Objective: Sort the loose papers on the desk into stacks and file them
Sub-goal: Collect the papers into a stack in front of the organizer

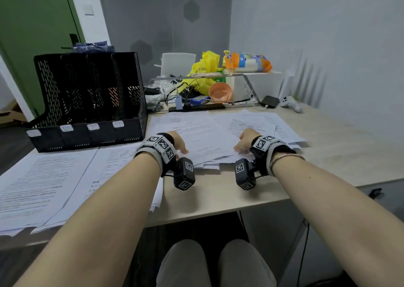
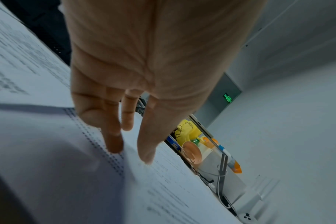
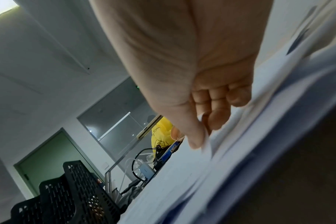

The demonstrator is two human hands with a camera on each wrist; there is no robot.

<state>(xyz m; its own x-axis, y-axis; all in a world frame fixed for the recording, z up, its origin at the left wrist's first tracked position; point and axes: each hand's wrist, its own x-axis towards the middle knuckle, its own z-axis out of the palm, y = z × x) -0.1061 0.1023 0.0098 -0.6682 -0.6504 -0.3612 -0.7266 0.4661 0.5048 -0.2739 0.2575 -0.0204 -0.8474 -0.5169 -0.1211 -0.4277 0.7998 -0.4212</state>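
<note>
Loose printed papers (image 1: pixel 205 138) lie fanned across the middle of the desk (image 1: pixel 218 199). Two flatter stacks (image 1: pixel 43 186) sit side by side at the left front. Behind them stands a black mesh file organizer (image 1: pixel 87 98) with several empty slots. My left hand (image 1: pixel 178 143) rests on the pile's left side; in the left wrist view its fingers (image 2: pixel 113 142) are nearly straight, tips touching the top sheet (image 2: pixel 163 189). My right hand (image 1: pixel 242 141) is at the pile's right side. In the right wrist view its thumb and curled fingers (image 3: pixel 219 121) pinch a lifted sheet edge (image 3: pixel 206 141).
Behind the papers a metal riser shelf (image 1: pixel 218 75) carries a yellow bag (image 1: pixel 203 68) and packets, with an orange bowl (image 1: pixel 219 92) and cables beneath. A white game controller (image 1: pixel 290 104) and a black box (image 1: pixel 270 101) lie at the back right. Bare desk shows at the right.
</note>
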